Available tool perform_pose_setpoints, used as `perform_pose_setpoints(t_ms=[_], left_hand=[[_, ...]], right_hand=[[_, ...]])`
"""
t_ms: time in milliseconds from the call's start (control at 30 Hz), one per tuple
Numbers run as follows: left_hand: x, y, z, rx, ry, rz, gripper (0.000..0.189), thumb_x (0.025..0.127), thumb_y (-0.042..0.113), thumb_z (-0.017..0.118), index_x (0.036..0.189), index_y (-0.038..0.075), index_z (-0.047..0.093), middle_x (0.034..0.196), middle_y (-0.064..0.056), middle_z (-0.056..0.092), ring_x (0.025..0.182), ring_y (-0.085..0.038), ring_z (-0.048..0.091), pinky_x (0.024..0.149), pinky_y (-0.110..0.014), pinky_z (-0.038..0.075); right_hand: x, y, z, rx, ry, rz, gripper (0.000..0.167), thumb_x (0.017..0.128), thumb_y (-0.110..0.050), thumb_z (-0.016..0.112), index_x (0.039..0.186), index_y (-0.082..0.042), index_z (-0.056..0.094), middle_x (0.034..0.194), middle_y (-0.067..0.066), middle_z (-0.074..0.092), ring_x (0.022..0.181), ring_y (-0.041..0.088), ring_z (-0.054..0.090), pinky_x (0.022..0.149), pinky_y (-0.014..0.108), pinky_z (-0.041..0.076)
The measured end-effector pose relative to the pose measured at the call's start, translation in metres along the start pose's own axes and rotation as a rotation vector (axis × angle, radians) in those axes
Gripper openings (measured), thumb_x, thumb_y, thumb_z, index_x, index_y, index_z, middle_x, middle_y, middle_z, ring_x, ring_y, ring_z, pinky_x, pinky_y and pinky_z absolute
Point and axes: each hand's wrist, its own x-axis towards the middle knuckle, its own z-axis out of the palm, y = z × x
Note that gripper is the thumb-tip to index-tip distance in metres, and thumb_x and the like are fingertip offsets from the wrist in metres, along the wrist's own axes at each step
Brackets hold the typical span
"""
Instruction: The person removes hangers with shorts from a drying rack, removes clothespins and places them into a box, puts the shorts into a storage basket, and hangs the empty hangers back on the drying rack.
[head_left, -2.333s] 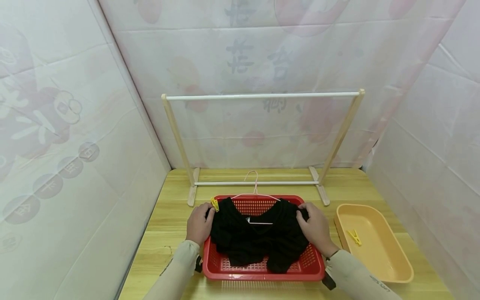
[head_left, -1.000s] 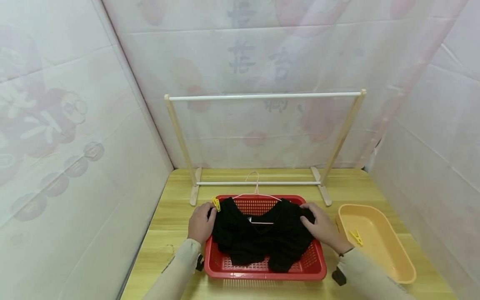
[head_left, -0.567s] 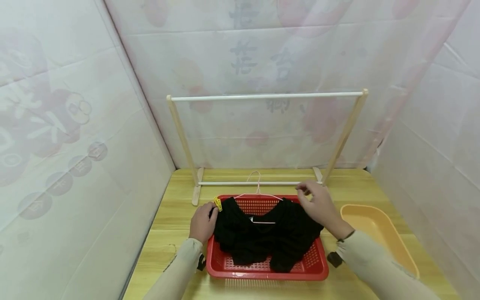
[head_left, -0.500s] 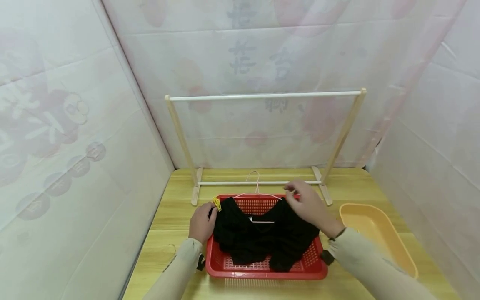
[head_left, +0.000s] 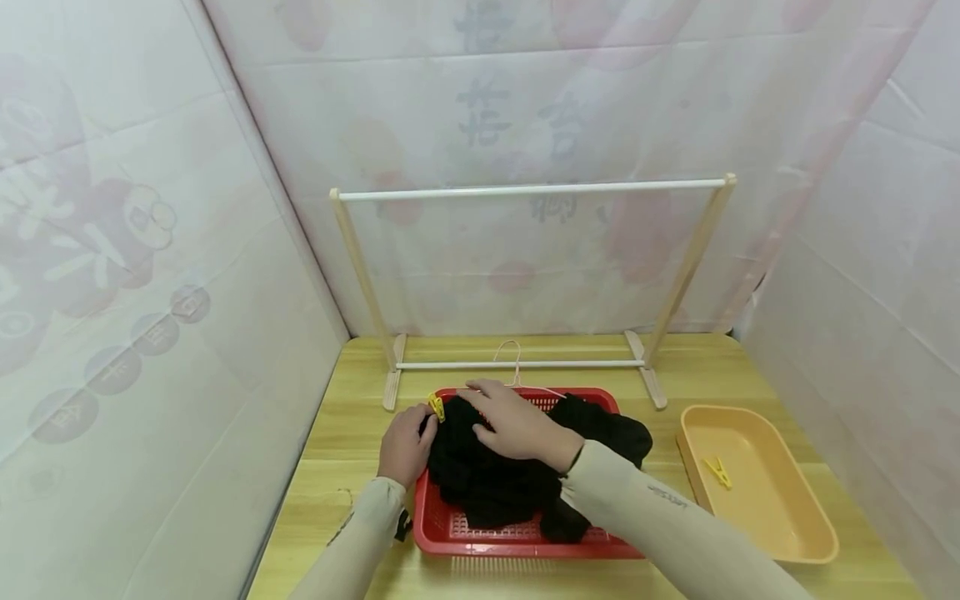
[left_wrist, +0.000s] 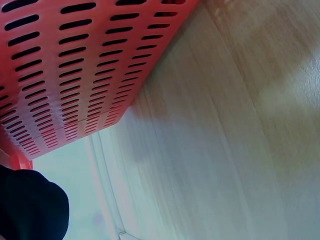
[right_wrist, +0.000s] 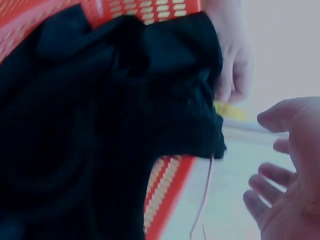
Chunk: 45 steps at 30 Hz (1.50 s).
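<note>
A black V-neck top [head_left: 487, 479] lies over the red basket [head_left: 525, 550], with a pink hanger [head_left: 517, 377] inside its neck and the hook pointing to the rack. My left hand [head_left: 405, 446] pinches the top's left shoulder at the basket's left rim. A yellow clothespin [head_left: 437, 407] is on that shoulder, just above the left fingertips. Above the cloth, my right hand [head_left: 517, 423] reaches leftward with spread fingers and holds nothing. In the right wrist view, a gap separates the right hand [right_wrist: 285, 170] from the clothespin [right_wrist: 230, 110]. The left wrist view shows no fingers.
Behind the basket stands a wooden rack with a white top bar [head_left: 532, 191] and a low bar. To the right, a yellow-orange tray [head_left: 780, 508] holds another yellow clothespin [head_left: 717, 472]. Cloth walls enclose the table [head_left: 315, 492] on three sides.
My right hand has left the top's right shoulder and swung left across the neckline toward the clothespin. The right sleeve now spreads past the basket's right rim. My left hand stays put.
</note>
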Motion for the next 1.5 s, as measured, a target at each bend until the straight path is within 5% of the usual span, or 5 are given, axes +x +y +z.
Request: perform_pose_setpoints(t_ms=[567,933,1100,1300,1500], left_hand=[[-0.001,0.002,0.004,0.015,0.014,0.019,0.017,0.107,0.029,0.057,0.100,0.019,0.070,0.094,-0.001,0.070,0.084,-0.023,0.063,0.077,-0.044,0.053],[-0.005,0.005,0.002,0.006,0.008,0.013,0.017,0.107,0.027,0.058,0.099,0.019,0.070,0.092,0.000,0.070,0.084,-0.022,0.063,0.075,-0.043,0.053],[-0.005,0.004,0.003,0.008,0.020,0.019,0.017,0.107,0.028,0.057,0.101,0.020,0.071,0.094,0.000,0.071,0.085,-0.022,0.064,0.075,-0.043,0.053],[-0.006,0.004,0.004,-0.011,0.025,0.016,0.014,0.105,0.028,0.060,0.102,0.020,0.071,0.096,0.000,0.071,0.086,-0.022,0.064,0.077,-0.045,0.054],[-0.005,0.005,0.004,-0.006,0.024,0.011,0.013,0.105,0.027,0.061,0.100,0.020,0.071,0.094,0.000,0.070,0.085,-0.021,0.064,0.077,-0.044,0.053]], right_hand=[[0.017,0.010,0.034,-0.118,-0.055,0.003,0.058,0.103,-0.020,0.064,0.155,-0.008,0.044,0.160,0.015,0.042,0.146,0.031,0.042,0.119,0.047,0.034],[0.032,-0.003,0.042,-0.099,-0.050,-0.119,0.060,0.105,-0.016,0.060,0.158,-0.004,0.037,0.155,0.012,0.050,0.143,0.026,0.047,0.118,0.042,0.036],[0.041,-0.008,0.037,-0.175,0.020,-0.107,0.042,0.105,-0.018,0.062,0.145,-0.007,0.056,0.135,0.008,0.065,0.123,0.023,0.063,0.106,0.039,0.049],[0.047,-0.008,0.038,-0.259,0.074,-0.119,0.012,0.104,-0.012,0.061,0.104,-0.014,0.073,0.095,0.000,0.070,0.086,0.017,0.068,0.078,0.031,0.056],[0.044,-0.009,0.038,-0.318,0.034,-0.139,0.011,0.098,-0.018,0.071,0.108,-0.013,0.070,0.103,0.002,0.069,0.092,0.018,0.066,0.079,0.032,0.057]])
